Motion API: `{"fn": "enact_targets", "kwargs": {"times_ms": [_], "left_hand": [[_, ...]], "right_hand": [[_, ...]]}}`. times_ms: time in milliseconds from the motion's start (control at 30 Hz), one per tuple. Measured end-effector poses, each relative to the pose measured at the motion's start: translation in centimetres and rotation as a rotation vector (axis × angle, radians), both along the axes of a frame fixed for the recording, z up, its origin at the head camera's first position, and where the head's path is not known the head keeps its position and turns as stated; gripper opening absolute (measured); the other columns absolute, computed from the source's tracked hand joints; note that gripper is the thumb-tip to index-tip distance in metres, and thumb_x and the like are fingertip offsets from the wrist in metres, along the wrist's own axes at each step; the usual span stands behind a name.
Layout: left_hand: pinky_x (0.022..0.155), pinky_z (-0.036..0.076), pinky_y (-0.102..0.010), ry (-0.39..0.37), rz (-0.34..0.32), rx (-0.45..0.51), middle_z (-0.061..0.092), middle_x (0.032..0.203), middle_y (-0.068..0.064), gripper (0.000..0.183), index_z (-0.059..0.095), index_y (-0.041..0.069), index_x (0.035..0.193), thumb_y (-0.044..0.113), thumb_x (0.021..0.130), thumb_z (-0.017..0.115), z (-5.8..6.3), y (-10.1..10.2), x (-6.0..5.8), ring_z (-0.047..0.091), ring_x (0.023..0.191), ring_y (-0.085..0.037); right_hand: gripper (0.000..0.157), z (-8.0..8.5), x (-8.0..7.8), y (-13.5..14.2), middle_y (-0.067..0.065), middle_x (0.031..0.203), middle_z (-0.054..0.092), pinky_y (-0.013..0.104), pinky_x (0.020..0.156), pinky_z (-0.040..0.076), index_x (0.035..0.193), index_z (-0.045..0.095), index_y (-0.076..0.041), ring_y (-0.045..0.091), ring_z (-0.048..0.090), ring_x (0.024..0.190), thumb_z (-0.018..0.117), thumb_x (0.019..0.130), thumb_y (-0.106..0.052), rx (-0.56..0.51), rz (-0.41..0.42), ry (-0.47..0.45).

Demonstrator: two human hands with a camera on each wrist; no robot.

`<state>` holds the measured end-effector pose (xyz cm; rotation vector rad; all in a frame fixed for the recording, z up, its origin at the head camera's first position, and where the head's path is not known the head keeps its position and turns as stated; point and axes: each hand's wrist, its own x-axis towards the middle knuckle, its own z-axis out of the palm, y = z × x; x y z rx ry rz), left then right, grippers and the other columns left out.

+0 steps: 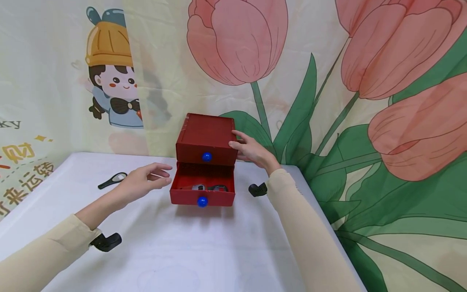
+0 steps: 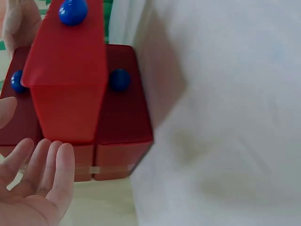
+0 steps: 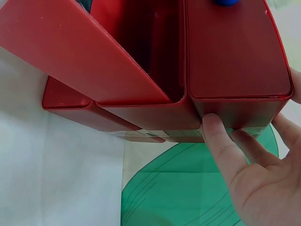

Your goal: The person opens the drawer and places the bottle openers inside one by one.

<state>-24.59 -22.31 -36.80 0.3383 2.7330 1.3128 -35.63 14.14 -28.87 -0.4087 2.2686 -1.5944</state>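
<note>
A right hand (image 1: 252, 151) touched a boxy red cabinet (image 1: 209, 129), its blue-knobbed red middle drawer (image 1: 219, 199) standing open.
The left hand (image 1: 140, 183) hovered beside it; both hands' fingers were released, loosely extended.

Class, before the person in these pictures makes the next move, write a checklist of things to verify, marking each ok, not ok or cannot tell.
1. Right hand touching the box: ok, at the top drawer's right side.
2. Middle drawer open: ok, pulled out.
3. Bottom drawer shut: ok.
4. Left hand free: ok, holding nothing, beside the middle drawer.
5. Table free of loose things: not ok, the magnifier lies on it.
6. Things in the drawer identified: cannot tell, mostly hidden by its front.
</note>
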Motion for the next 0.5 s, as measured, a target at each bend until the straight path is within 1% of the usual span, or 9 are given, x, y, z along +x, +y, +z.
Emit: {"fn": "enact_targets", "kwargs": {"times_ms": [67,167,333,400,500], "left_hand": [[0.100,0.057,-0.056,-0.047,-0.003,0.026,0.064,0.142,-0.014,0.068,0.050,0.019,0.155,0.054,0.100,0.069,-0.6,-0.3,0.4,0.070,0.116,-0.029],[0.104,0.056,-0.057,-0.113,-0.031,0.100,0.061,0.145,-0.018,0.070,0.046,0.016,0.158,0.051,0.102,0.068,-1.4,-0.5,1.0,0.069,0.120,-0.032],[0.107,0.055,-0.049,-0.261,-0.092,0.255,0.058,0.147,-0.019,0.072,0.038,0.009,0.161,0.045,0.105,0.066,-2.7,-0.4,1.9,0.061,0.132,-0.039],[0.108,0.055,-0.047,-0.323,-0.099,0.293,0.059,0.148,-0.018,0.072,0.036,0.008,0.161,0.045,0.105,0.064,-3.2,-0.2,2.2,0.059,0.134,-0.039],[0.108,0.055,-0.047,-0.402,-0.106,0.335,0.056,0.151,-0.020,0.074,0.034,0.004,0.161,0.046,0.107,0.061,-3.7,0.3,2.6,0.059,0.135,-0.038]], "right_hand": [[0.071,0.0,0.0,0.0,0.014,0.168,0.033,0.052,0.117,0.046,0.171,0.021,-0.029,0.042,0.054,0.140,0.059,0.110,-0.030,-0.001,0.001,-0.004],[0.070,0.0,0.0,0.0,0.013,0.168,0.033,0.051,0.117,0.046,0.171,0.021,-0.029,0.042,0.055,0.140,0.058,0.111,-0.030,-0.002,0.001,-0.007],[0.070,-0.1,-0.2,0.0,0.013,0.168,0.032,0.050,0.117,0.047,0.171,0.021,-0.030,0.041,0.055,0.140,0.057,0.111,-0.030,-0.005,-0.003,-0.009],[0.070,-0.1,-0.2,0.0,0.012,0.168,0.032,0.050,0.117,0.047,0.171,0.021,-0.030,0.041,0.055,0.140,0.057,0.111,-0.030,-0.005,-0.003,-0.009],[0.070,-0.1,-0.2,0.0,0.012,0.169,0.032,0.050,0.117,0.047,0.171,0.021,-0.030,0.041,0.055,0.140,0.058,0.111,-0.030,-0.007,-0.002,-0.008]]}}
